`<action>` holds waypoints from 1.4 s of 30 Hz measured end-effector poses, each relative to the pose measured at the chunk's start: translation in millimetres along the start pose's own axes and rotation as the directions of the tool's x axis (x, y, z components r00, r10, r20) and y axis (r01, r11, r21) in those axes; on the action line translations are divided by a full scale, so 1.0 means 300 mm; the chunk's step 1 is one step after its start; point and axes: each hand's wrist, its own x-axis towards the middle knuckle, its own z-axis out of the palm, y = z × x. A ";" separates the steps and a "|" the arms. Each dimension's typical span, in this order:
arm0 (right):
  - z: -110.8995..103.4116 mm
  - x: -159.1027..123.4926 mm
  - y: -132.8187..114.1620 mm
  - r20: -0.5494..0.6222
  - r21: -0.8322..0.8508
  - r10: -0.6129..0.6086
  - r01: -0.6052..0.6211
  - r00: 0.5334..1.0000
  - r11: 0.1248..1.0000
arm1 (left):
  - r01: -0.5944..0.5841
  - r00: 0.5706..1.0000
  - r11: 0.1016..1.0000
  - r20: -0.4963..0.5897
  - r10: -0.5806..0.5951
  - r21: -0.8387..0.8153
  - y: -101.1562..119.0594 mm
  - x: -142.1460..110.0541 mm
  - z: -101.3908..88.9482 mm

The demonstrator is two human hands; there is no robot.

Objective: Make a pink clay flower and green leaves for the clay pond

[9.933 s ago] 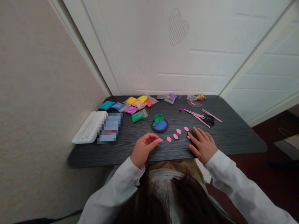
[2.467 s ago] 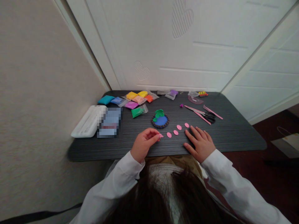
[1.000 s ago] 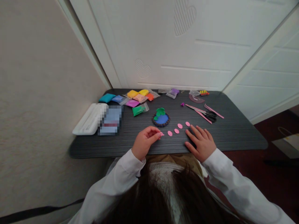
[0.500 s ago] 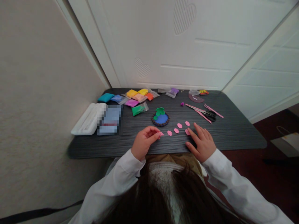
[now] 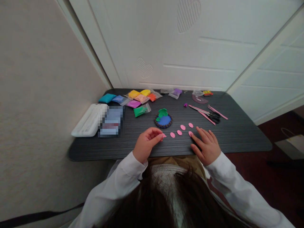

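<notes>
My left hand [image 5: 148, 143] pinches a small pink clay piece [image 5: 164, 135] between thumb and fingertips, just above the dark tabletop. My right hand [image 5: 207, 145] is open, fingers spread, with the index fingertip at a flat pink clay oval [image 5: 190, 134]. More such ovals lie between the hands, among them one pink oval [image 5: 172, 135] close to the left fingertips and another pink oval [image 5: 190, 125] farther back. Behind them sits a round blue clay pond [image 5: 166, 120] with a brown beaded rim and green leaf shapes [image 5: 162, 112] on its far left part.
Bags of coloured clay, such as the green bag [image 5: 142, 110], lie at the back left. Black-handled scissors [image 5: 215, 117] and pink tools [image 5: 218, 112] lie right. A white case [image 5: 90, 121] stands at the left edge of the dark table [image 5: 95, 148].
My right hand has shifted very slightly, its index fingertip staying at the same oval. My left hand keeps its pinch on the pink piece almost unmoved.
</notes>
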 end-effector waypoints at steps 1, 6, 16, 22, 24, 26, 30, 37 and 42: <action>0.001 0.000 0.003 -0.012 0.024 0.011 -0.011 1.000 1.000 | -0.001 1.000 1.000 -0.008 0.001 -0.011 -0.002 0.000 0.000; 0.004 0.007 0.016 -0.084 0.207 0.133 -0.114 0.988 0.972 | 0.011 1.000 1.000 -0.006 -0.011 0.005 -0.008 0.002 -0.004; 0.010 0.184 -0.049 -0.056 0.317 0.043 -0.023 0.998 0.948 | 0.021 1.000 1.000 0.001 -0.021 0.022 -0.007 0.005 -0.008; 0.015 0.254 -0.124 0.062 0.258 0.038 -0.053 0.997 0.965 | 0.020 1.000 0.999 0.009 -0.021 0.038 -0.002 0.003 -0.008; 0.014 0.255 -0.137 0.084 0.243 0.049 -0.068 0.995 0.968 | 0.021 1.000 0.999 0.013 -0.022 0.035 -0.001 0.002 -0.008; 0.013 0.252 -0.144 0.095 0.240 0.062 -0.083 0.994 0.967 | 0.024 1.000 0.999 0.016 -0.024 0.031 0.000 0.001 -0.008; 0.015 0.253 -0.149 0.106 0.248 0.081 -0.105 0.991 0.963 | 0.028 1.000 0.999 0.011 -0.029 0.040 0.003 -0.001 -0.007; 0.020 0.261 -0.153 0.122 0.280 0.127 -0.157 0.984 0.947 | 0.033 0.999 0.998 0.005 -0.033 0.051 0.008 -0.002 -0.007; 0.016 0.262 -0.152 0.115 0.276 0.144 -0.171 0.983 0.946 | 0.027 1.000 0.998 0.009 -0.027 0.049 0.009 -0.001 -0.006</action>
